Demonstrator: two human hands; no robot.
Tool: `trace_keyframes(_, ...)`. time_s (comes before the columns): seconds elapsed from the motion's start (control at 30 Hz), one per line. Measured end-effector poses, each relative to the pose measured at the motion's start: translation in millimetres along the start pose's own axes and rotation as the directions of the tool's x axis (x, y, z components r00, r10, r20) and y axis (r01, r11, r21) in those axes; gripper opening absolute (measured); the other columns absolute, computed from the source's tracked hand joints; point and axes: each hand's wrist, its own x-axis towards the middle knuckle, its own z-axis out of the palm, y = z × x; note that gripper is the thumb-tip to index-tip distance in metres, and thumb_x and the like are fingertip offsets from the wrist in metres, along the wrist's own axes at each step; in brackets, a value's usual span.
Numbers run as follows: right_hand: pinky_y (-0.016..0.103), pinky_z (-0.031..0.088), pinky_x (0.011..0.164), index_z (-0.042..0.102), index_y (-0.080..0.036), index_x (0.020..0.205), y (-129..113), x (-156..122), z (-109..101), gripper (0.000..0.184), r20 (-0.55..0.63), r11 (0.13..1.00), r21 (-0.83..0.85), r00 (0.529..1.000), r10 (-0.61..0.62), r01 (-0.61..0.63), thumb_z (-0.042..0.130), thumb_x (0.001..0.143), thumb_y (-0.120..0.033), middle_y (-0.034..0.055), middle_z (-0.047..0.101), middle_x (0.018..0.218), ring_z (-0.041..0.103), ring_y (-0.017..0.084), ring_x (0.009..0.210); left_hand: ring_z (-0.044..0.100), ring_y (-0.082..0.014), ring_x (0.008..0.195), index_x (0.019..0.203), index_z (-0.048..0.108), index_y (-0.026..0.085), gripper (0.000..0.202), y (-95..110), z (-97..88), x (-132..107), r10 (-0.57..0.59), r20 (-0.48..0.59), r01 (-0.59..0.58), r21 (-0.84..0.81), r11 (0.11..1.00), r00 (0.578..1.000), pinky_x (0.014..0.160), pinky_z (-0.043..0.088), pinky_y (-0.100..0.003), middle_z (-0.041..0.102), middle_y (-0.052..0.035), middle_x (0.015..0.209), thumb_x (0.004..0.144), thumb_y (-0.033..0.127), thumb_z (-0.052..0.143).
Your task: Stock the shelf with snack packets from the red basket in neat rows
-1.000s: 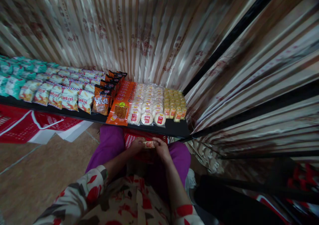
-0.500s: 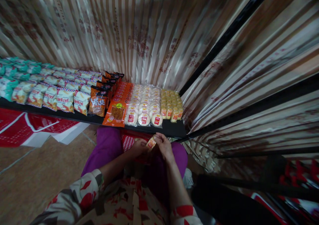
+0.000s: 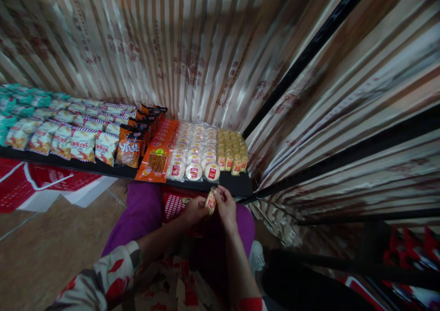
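A small yellow snack packet (image 3: pixel 211 202) with a red and white label is held between both hands, above my lap. My left hand (image 3: pixel 195 208) is closed on its left side. My right hand (image 3: pixel 225 205) pinches its upper right edge. Just beyond, on the black shelf (image 3: pixel 235 183), stand rows of similar yellow packets (image 3: pixel 237 163). Left of them are round white cakes in clear wrappers (image 3: pixel 194 170). A red basket (image 3: pixel 173 206) sits below the shelf edge, partly hidden by my left hand and arm.
An orange snack bag (image 3: pixel 156 159), orange-black bags (image 3: pixel 128 148) and white chip bags (image 3: pixel 82 143) line the shelf leftward, with teal bags (image 3: pixel 24 99) at the far end. Red baskets (image 3: pixel 51 182) stand on the floor at left. Striped curtain (image 3: pixel 137 40) and black shelf posts (image 3: pixel 309 58) enclose the back and right.
The yellow packet has been turned more upright between my hands. My view has shifted a little, so the shelf sits slightly lower and further left.
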Motion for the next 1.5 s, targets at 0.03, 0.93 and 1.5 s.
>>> trace_keyframes(0.03,0.034,0.051,0.078,0.061,-0.015,0.102,-0.6,0.8,-2.2,0.052,-0.029,0.999,-0.031,0.999,-0.022,0.021,0.067,0.062,-0.048,0.0084,0.068,0.090,0.065,0.019,0.081,0.057,-0.0111,0.064,0.081,0.057,0.014,0.014,1.9,3.0,2.1,0.008,-0.011,-0.008,0.017,1.000,1.000,0.060,0.042,-0.021,0.063,0.0013,0.071,0.068,0.018,0.058)
trace_keyframes(0.93,0.034,0.050,0.075,0.059,-0.013,0.113,1.9,27.4,-39.4,0.059,-0.131,0.852,-0.508,0.967,-0.218,0.124,0.057,0.069,-0.052,0.0127,0.062,0.097,0.061,0.022,0.081,0.058,-0.0161,0.084,0.102,0.063,0.014,0.028,35.1,60.3,56.3,0.150,-0.140,-0.082,0.405,0.911,0.979,0.081,0.046,-0.027,0.061,-0.0064,0.093,0.078,0.012,0.049)
trace_keyframes(1.5,0.031,0.049,0.071,0.053,-0.013,0.123,-8.1,49.8,-48.0,0.062,-0.217,0.834,-0.531,0.929,-0.301,0.147,0.051,0.075,-0.052,0.0152,0.059,0.107,0.059,0.022,0.086,0.057,-0.0183,0.105,0.112,0.058,0.012,0.046,51.2,73.8,75.7,0.074,-0.077,-0.046,0.312,0.949,0.994,0.096,0.040,-0.029,0.062,-0.0100,0.113,0.070,0.001,0.042)
